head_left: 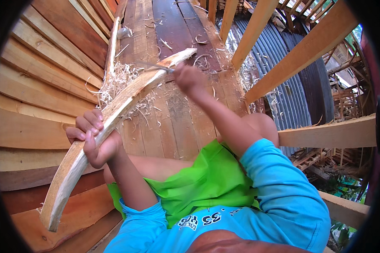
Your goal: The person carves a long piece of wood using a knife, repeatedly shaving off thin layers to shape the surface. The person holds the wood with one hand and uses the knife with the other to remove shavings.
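A long, pale wooden pole (126,100), looking curved in this view, slants from the lower left up to the middle of the floor. My left hand (95,137) is wrapped round its lower half. Near the pole's far end, my right hand (189,79) is closed on the handle of a knife, slightly blurred. The knife's thin blade (153,65) points left and lies across the pole's upper face. Part of the wood there looks freshly cut and paler. My fingers hide most of the knife's handle.
Curled wood shavings (124,82) pile up beside the pole on the plank floor (156,126). A plank wall (38,105) runs along the left. On the right stand wooden railing slats (302,52), with corrugated metal sheets (283,84) beyond. A small round object (123,33) lies near the wall.
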A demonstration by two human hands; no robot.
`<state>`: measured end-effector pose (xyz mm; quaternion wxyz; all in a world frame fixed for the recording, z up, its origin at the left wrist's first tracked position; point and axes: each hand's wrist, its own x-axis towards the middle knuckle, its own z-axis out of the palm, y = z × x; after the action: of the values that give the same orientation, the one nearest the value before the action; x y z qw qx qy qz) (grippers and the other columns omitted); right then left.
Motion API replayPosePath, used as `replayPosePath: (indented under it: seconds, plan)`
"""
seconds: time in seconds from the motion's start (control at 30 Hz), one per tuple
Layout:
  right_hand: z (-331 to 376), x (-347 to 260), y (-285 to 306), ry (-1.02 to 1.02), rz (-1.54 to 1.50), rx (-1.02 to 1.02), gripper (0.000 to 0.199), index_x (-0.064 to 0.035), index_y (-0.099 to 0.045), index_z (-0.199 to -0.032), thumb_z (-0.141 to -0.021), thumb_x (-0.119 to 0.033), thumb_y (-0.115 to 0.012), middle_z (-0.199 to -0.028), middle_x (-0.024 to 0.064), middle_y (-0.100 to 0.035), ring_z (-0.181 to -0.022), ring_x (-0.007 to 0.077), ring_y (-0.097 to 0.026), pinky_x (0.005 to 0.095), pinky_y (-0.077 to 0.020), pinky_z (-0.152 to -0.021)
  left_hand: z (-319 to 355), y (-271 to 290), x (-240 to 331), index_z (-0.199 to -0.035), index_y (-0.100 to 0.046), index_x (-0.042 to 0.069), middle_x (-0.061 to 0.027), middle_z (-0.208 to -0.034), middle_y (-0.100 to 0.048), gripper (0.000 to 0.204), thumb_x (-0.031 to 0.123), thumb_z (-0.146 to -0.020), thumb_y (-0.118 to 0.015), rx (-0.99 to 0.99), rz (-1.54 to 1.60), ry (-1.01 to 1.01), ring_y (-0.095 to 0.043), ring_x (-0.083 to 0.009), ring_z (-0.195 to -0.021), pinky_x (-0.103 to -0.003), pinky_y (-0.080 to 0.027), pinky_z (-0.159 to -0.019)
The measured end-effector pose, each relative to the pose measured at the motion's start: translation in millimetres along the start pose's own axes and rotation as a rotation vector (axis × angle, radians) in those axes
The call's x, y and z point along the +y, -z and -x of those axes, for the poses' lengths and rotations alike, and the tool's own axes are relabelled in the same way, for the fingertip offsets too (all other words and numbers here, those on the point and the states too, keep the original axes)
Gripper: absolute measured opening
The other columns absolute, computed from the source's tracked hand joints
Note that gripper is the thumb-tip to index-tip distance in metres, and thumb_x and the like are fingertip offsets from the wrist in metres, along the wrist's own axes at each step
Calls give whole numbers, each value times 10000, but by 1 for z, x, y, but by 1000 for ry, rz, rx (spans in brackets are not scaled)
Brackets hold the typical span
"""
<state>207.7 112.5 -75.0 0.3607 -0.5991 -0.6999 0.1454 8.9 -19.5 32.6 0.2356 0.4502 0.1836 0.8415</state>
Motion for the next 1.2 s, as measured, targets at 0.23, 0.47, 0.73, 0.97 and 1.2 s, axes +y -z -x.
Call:
replayPosePath:
  seconds: [0.23,0.47,0.73,0.97,1.2]
  plan:
    - [7,-5,-5,164,40,-107,555,-14,-602,-569,-957,-293,-320,-639,224,-643,-585,378,-654,517,-518,-555,-1,7,7,-766,-394,157,-12,-646,-387,166,109,-675,-525,52,7,-24,-387,-144,-625,-312,-356,-678]
    - [-33,44,6,-440,301,-171,605,1,-691,-937,-994,-409,-250,-917,257,-683,-944,414,-658,507,-511,-820,-1,-3,6,-771,-388,162,-10,-639,-384,165,116,-685,-520,-25,-35,-36,-385,-144,-624,-312,-347,-680]
    - [-33,9,24,-85,-306,-276,504,38,-660,-933,-1005,-410,-440,-770,147,-644,-746,230,-611,359,-473,-692,-4,9,5,-762,-394,165,-7,-651,-394,161,103,-679,-516,56,3,-15,-392,-140,-640,-316,-359,-701]
    - [-22,18,7,-279,-448,-280,376,18,-650,-913,-1012,-267,-426,-754,142,-622,-722,226,-596,370,-458,-719,-4,6,4,-766,-405,166,-6,-653,-395,160,99,-680,-521,38,-11,-31,-397,-138,-642,-321,-358,-702]
    - [-3,5,-8,-522,-905,-420,403,-109,-517,-840,-1043,-405,-333,-557,-35,-426,-391,71,-343,243,-259,-359,-5,10,2,-773,-402,166,-6,-655,-395,161,100,-688,-523,42,9,-29,-395,-138,-644,-319,-352,-693]
